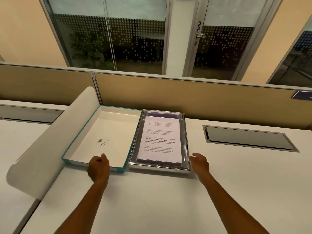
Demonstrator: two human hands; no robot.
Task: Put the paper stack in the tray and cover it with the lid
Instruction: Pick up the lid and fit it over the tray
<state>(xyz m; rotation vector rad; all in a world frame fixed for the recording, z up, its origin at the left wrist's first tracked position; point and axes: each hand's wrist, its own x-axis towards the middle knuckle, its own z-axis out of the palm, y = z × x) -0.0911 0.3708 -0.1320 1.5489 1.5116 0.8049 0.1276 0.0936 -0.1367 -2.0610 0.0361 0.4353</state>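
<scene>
My left grip [98, 165] was curled over the near short wall of the lid [101, 137], thumb inside and fingers outside as far as I could tell, so I judged it closed on that edge. My right grip [199, 162] hung open and empty, just beside the near right corner of the tray [185, 141], not clearly touching it.

The lid lay open side up, its long axis running away from me, touching the tray's left side. The tray lay parallel, so covering it looked like a flip and a short carry to the right; the left grip was on the lid, the right nearer the tray.

The paper stack [160, 139] already sat inside the tray, printed face up.

On the worktop [168, 200] I counted one lid, one tray, one paper stack and one recessed cable hatch [248, 138] well apart to the right.
</scene>
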